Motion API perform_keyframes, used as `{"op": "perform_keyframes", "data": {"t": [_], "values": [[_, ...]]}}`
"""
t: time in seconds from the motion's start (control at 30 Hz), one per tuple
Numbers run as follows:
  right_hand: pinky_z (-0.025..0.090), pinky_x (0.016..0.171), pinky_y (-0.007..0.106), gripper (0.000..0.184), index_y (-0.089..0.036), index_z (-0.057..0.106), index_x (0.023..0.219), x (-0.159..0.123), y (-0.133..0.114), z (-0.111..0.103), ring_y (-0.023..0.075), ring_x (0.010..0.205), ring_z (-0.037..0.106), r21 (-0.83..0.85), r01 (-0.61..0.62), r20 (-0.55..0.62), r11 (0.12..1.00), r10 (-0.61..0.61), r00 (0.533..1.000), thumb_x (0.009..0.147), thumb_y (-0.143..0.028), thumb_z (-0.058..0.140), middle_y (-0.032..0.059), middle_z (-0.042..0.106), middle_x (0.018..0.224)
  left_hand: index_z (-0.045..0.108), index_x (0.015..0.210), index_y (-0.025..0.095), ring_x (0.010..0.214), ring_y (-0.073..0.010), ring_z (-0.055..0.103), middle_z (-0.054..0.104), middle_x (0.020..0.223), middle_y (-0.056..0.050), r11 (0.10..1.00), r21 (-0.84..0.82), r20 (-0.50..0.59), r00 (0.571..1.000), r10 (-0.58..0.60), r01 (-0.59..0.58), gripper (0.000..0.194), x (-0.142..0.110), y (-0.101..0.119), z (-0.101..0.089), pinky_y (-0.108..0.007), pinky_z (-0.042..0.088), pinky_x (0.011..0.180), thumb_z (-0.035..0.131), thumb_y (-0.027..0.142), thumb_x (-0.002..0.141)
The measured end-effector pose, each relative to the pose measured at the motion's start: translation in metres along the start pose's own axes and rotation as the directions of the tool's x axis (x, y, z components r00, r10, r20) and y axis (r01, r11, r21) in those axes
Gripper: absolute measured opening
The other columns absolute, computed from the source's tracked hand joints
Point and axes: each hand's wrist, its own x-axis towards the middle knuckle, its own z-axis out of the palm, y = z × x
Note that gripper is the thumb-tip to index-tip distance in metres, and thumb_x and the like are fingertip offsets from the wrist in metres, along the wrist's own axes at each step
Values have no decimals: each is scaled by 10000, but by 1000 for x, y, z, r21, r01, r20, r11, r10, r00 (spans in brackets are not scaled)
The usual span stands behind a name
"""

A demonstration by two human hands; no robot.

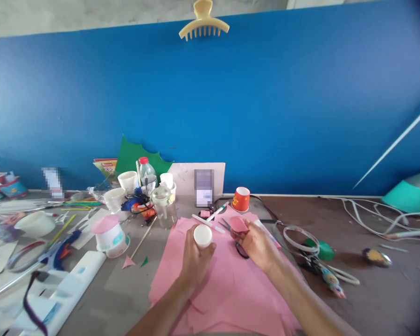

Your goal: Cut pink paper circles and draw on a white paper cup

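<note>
My left hand [195, 256] is wrapped round a small white cup [203, 236], whose round end faces up towards me. Between the fingertips of my right hand [257, 245] is a rounded piece of pink paper [238, 224]. Scissors [242, 250] lie beneath that hand, partly hidden, with the blades pointing to the upper left. Both hands are above a stack of pink paper sheets [227, 289]. Two white pens [208, 223] lie at the stack's far edge, just beyond my hands.
A red paper cup [241, 199] stands behind the sheets. To the left are a glass jar [164, 207], a bottle [147, 175], a glue gun [135, 200] and a white tub with a pink top [110, 233]. Cables [303, 240] lie at right. A blue partition [266, 102] rises behind.
</note>
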Motion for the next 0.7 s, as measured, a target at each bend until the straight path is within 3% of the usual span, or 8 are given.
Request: {"op": "perform_keyframes", "data": {"t": [0.17, 0.3, 0.4, 0.47, 0.6, 0.7], "values": [[568, 737, 459, 234, -209, 584, 889, 0, -1, 1, 250, 832, 697, 252, -227, 102, 941, 208, 973, 859, -417, 480, 89, 727, 907, 491, 1161, 200, 1045, -261, 530, 563, 1101, -94, 993, 80, 73, 994, 82, -88, 482, -5, 1, 1, -404, 425, 921, 655, 194, 708], [564, 736, 449, 313, -193, 602, 918, -5, -6, 3, 270, 931, 676, 309, -287, 151, 907, 251, 956, 871, -459, 443, 107, 718, 948, 498, 1174, 199, 1060, -277, 531, 572, 1119, -113, 979, 109, 116, 980, 160, -173, 492, -8, -3, 2, -427, 424, 931, 665, 210, 711], [559, 764, 455, 454, -151, 643, 969, -8, -12, 5, 303, 948, 666, 409, -379, 220, 830, 314, 924, 833, -551, 476, 133, 717, 903, 478, 1179, 189, 1050, -279, 539, 569, 1125, -121, 960, 146, 139, 966, 217, -237, 499, -9, -8, 3, -439, 442, 905, 664, 226, 717], [554, 791, 442, 444, -139, 665, 959, -10, -15, 6, 306, 953, 662, 473, -412, 250, 779, 330, 910, 804, -535, 537, 129, 717, 876, 462, 1184, 185, 1053, -277, 539, 564, 1136, -125, 955, 164, 154, 963, 223, -248, 505, -9, -10, 3, -442, 445, 900, 661, 232, 722], [554, 823, 410, 248, -147, 684, 890, -10, -17, 7, 274, 934, 666, 544, -349, 171, 763, 306, 937, 762, -351, 624, 89, 717, 858, 464, 1166, 181, 1059, -274, 531, 562, 1138, -120, 969, 150, 173, 970, 171, -198, 513, -8, -7, 3, -447, 421, 934, 680, 235, 703], [567, 814, 400, 196, -154, 683, 902, -9, -16, 7, 252, 913, 670, 528, -311, 85, 790, 315, 945, 754, -274, 637, 74, 713, 859, 450, 1167, 183, 952, -234, 566, 590, 1050, -86, 999, 42, 208, 978, 24, -33, 489, -6, 1, 2, -401, 460, 869, 658, 277, 735]]}}
